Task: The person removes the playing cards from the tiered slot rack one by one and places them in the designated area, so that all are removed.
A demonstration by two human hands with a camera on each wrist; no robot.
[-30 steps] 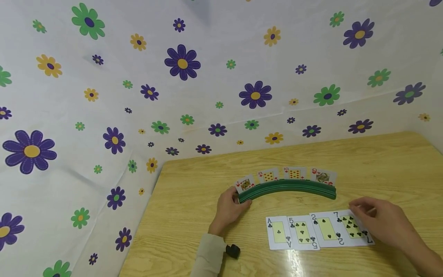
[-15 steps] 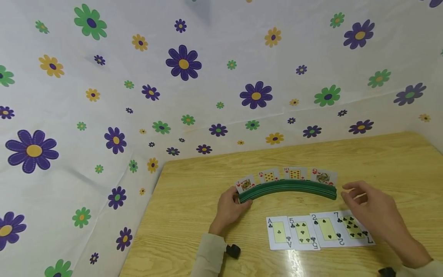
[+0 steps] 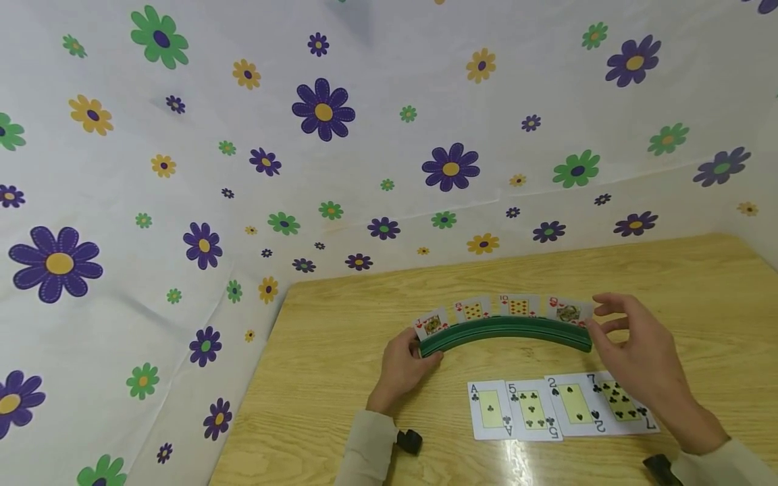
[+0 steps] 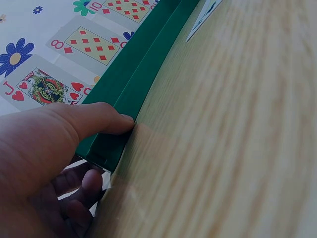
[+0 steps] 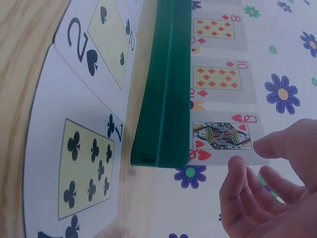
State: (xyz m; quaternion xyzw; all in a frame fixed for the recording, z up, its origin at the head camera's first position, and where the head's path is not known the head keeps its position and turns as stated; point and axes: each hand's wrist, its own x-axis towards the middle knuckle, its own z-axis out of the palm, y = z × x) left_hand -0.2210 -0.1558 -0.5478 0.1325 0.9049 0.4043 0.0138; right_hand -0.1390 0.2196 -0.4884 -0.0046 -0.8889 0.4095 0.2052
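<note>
A curved green card holder (image 3: 510,327) stands on the table with a jack of hearts (image 3: 431,324), an eight of diamonds (image 3: 472,310), a ten of diamonds (image 3: 519,306) and a queen of hearts (image 5: 220,135) upright in it. My left hand (image 3: 398,368) grips the holder's left end, thumb on the front and fingers curled beneath and behind. At the right end is my right hand (image 3: 644,358), fingers spread loosely. In the right wrist view its thumb (image 5: 277,144) reaches the queen's upper edge; whether it touches cannot be told. The other fingers lie beside the card.
In front of the holder an ace of clubs (image 3: 489,410), a five of clubs (image 3: 533,412), a two of spades (image 3: 571,403) and a seven of clubs (image 3: 620,401) lie face up in an overlapping row on the wooden table (image 3: 316,378). Flowered cloth (image 3: 365,135) walls the back and left.
My right hand has left the seven of clubs and moved up and left to the queen at the holder's right end. My left hand keeps its grip on the holder.
</note>
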